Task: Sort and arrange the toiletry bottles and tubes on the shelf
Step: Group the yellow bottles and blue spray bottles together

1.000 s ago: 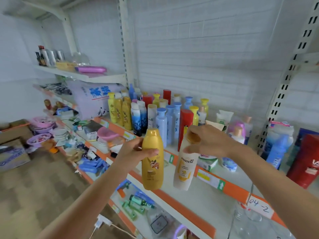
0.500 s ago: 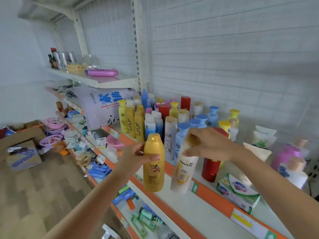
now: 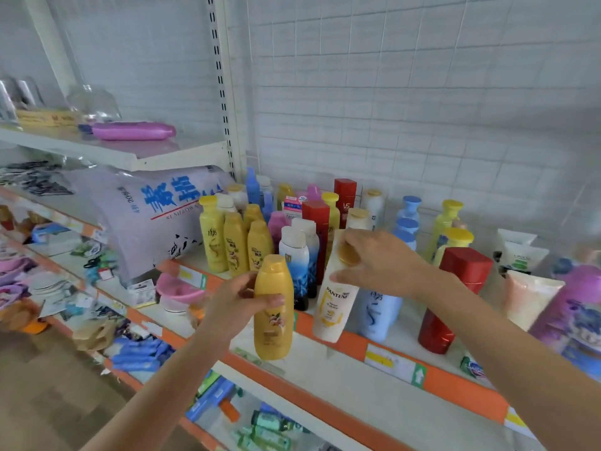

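Note:
My left hand (image 3: 239, 302) grips a golden-yellow bottle (image 3: 273, 314) upright in front of the shelf edge (image 3: 354, 345). My right hand (image 3: 377, 262) holds a white Pantene bottle (image 3: 335, 307) by its gold cap, tilted slightly, just above the shelf's front. Behind them stand several bottles: yellow ones (image 3: 232, 244) at the left, blue-and-white ones (image 3: 297, 266), a red one (image 3: 317, 229) and light blue ones (image 3: 379, 315). A tall red bottle (image 3: 455, 297) stands at the right, with squeeze tubes (image 3: 528, 297) beyond it.
A large plastic sack with blue characters (image 3: 153, 216) lies left of the bottles. A purple bottle (image 3: 133, 131) lies on the upper shelf. Lower shelves (image 3: 325, 415) hold mixed small goods. A purple refill pack (image 3: 575, 314) sits at the far right. A white tiled wall backs the shelf.
The view has swung closer to the bottle group. Both hands, still holding their bottles, have moved toward the standing bottles near the shelf front.

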`<control>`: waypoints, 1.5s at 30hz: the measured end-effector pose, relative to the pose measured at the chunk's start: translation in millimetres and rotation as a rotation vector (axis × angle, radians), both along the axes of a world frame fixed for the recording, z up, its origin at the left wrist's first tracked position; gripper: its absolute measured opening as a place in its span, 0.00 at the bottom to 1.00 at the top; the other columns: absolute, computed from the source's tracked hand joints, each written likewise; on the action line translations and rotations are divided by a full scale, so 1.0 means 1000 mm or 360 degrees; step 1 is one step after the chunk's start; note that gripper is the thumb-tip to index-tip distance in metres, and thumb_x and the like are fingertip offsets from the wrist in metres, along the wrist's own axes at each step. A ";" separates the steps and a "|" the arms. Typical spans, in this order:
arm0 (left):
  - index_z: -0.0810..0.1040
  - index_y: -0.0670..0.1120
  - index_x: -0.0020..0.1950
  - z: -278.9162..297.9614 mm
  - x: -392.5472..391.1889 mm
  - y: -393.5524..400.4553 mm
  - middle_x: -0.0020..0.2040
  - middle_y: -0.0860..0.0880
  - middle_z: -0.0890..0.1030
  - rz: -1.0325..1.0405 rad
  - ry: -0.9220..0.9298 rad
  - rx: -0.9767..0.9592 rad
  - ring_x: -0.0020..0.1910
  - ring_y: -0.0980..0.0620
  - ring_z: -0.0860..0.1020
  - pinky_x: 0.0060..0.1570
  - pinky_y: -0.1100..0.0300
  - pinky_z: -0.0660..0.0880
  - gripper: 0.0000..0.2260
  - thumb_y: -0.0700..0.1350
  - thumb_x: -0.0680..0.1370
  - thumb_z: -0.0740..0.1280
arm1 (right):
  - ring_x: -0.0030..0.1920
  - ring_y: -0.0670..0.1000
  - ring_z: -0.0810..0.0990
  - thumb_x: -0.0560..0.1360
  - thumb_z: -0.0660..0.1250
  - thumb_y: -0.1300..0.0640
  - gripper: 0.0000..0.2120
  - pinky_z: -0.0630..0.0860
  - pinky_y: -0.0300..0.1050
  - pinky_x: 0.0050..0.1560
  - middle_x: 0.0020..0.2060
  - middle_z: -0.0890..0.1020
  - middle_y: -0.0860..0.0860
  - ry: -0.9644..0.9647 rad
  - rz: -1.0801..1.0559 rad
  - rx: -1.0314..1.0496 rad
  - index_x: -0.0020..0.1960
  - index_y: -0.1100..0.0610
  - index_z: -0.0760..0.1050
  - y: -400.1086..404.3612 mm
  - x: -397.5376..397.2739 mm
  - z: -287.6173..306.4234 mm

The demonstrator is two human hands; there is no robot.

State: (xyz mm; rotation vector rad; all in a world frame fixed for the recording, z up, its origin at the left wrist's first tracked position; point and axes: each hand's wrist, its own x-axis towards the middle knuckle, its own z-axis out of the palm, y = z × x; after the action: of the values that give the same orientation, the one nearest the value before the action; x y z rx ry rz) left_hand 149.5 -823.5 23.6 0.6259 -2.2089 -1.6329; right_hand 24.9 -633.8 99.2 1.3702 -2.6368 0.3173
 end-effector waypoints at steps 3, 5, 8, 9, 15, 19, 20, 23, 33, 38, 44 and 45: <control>0.80 0.51 0.49 -0.002 -0.004 -0.023 0.47 0.49 0.84 -0.0103 0.0008 0.0047 0.50 0.48 0.80 0.56 0.48 0.75 0.20 0.48 0.60 0.78 | 0.51 0.55 0.75 0.73 0.64 0.42 0.21 0.71 0.49 0.47 0.51 0.75 0.50 0.0025 -0.0120 0.0055 0.57 0.56 0.67 -0.016 0.000 -0.008; 0.79 0.51 0.49 -0.002 -0.008 -0.031 0.48 0.49 0.83 -0.0182 0.0013 0.0079 0.51 0.48 0.80 0.55 0.49 0.75 0.16 0.42 0.64 0.78 | 0.52 0.55 0.75 0.73 0.64 0.43 0.22 0.72 0.49 0.50 0.53 0.75 0.51 -0.0027 -0.0215 0.0042 0.59 0.56 0.66 -0.023 -0.001 -0.006; 0.78 0.53 0.49 0.001 -0.014 -0.037 0.48 0.49 0.82 -0.0297 0.0034 0.0117 0.50 0.49 0.79 0.50 0.55 0.75 0.16 0.40 0.65 0.76 | 0.49 0.54 0.75 0.73 0.65 0.43 0.18 0.73 0.50 0.50 0.48 0.74 0.50 -0.0073 -0.0301 0.0036 0.54 0.55 0.66 -0.029 -0.007 -0.003; 0.78 0.52 0.48 0.002 -0.017 -0.037 0.48 0.49 0.82 -0.0331 0.0042 0.0123 0.50 0.49 0.79 0.48 0.57 0.75 0.16 0.39 0.65 0.76 | 0.48 0.54 0.75 0.72 0.65 0.43 0.18 0.74 0.50 0.49 0.46 0.73 0.49 -0.0079 -0.0323 0.0046 0.51 0.54 0.66 -0.030 -0.008 -0.002; 0.78 0.50 0.50 0.018 -0.029 -0.038 0.48 0.48 0.82 -0.0456 0.0067 0.0137 0.49 0.51 0.79 0.43 0.62 0.72 0.15 0.41 0.66 0.76 | 0.40 0.48 0.72 0.70 0.69 0.46 0.15 0.70 0.41 0.40 0.37 0.71 0.44 -0.0279 -0.0410 -0.0148 0.47 0.55 0.69 -0.031 -0.013 0.018; 0.80 0.51 0.49 0.046 -0.041 -0.042 0.48 0.50 0.83 -0.0467 0.0161 0.0095 0.50 0.50 0.79 0.51 0.56 0.74 0.14 0.44 0.65 0.75 | 0.37 0.42 0.69 0.70 0.70 0.47 0.14 0.66 0.36 0.36 0.36 0.72 0.44 -0.0234 -0.0413 -0.0452 0.48 0.54 0.71 -0.020 -0.025 0.072; 0.80 0.51 0.50 0.056 -0.045 -0.043 0.48 0.50 0.83 -0.0467 0.0197 0.0094 0.51 0.51 0.79 0.53 0.55 0.73 0.15 0.45 0.65 0.75 | 0.37 0.43 0.69 0.70 0.71 0.47 0.15 0.66 0.36 0.36 0.37 0.72 0.45 -0.0197 -0.0408 -0.0517 0.49 0.54 0.72 -0.018 -0.029 0.086; 0.80 0.52 0.50 0.089 -0.061 -0.043 0.48 0.51 0.84 -0.0494 0.0337 0.0037 0.51 0.51 0.80 0.56 0.51 0.74 0.20 0.51 0.60 0.77 | 0.40 0.48 0.70 0.70 0.71 0.48 0.16 0.65 0.34 0.37 0.41 0.74 0.49 -0.0067 -0.0390 -0.0614 0.52 0.57 0.74 -0.017 -0.042 0.119; 0.77 0.48 0.56 0.135 -0.123 -0.040 0.51 0.49 0.82 -0.0437 0.0573 -0.0066 0.52 0.49 0.80 0.53 0.52 0.76 0.17 0.44 0.68 0.73 | 0.46 0.51 0.72 0.70 0.70 0.48 0.17 0.66 0.42 0.42 0.45 0.75 0.50 0.0148 -0.0455 -0.0551 0.51 0.57 0.70 -0.026 -0.115 0.145; 0.78 0.52 0.53 0.129 -0.134 -0.048 0.50 0.50 0.83 -0.0369 0.0559 -0.0045 0.52 0.49 0.80 0.57 0.47 0.76 0.20 0.49 0.62 0.74 | 0.46 0.52 0.73 0.70 0.70 0.47 0.19 0.68 0.44 0.43 0.46 0.76 0.51 0.0094 -0.0510 -0.0321 0.53 0.58 0.71 -0.032 -0.154 0.117; 0.78 0.48 0.57 0.131 -0.145 -0.063 0.51 0.48 0.83 -0.0348 0.0563 -0.0022 0.52 0.48 0.81 0.58 0.45 0.75 0.27 0.51 0.59 0.73 | 0.46 0.53 0.72 0.70 0.70 0.48 0.17 0.67 0.43 0.43 0.44 0.75 0.51 -0.0120 -0.0535 0.0062 0.50 0.57 0.70 -0.043 -0.188 0.069; 0.78 0.48 0.56 0.131 -0.147 -0.065 0.51 0.48 0.83 -0.0358 0.0567 -0.0020 0.52 0.48 0.81 0.58 0.45 0.75 0.26 0.51 0.59 0.74 | 0.47 0.52 0.72 0.70 0.70 0.48 0.17 0.67 0.43 0.44 0.45 0.75 0.51 -0.0162 -0.0547 0.0139 0.50 0.58 0.70 -0.045 -0.192 0.059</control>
State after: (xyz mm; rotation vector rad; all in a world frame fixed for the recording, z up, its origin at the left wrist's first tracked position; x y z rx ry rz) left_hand 2.3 -888.8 155.0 0.0712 -2.0783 -1.6799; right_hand -167.5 -679.0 158.5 0.9168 -2.9351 0.2345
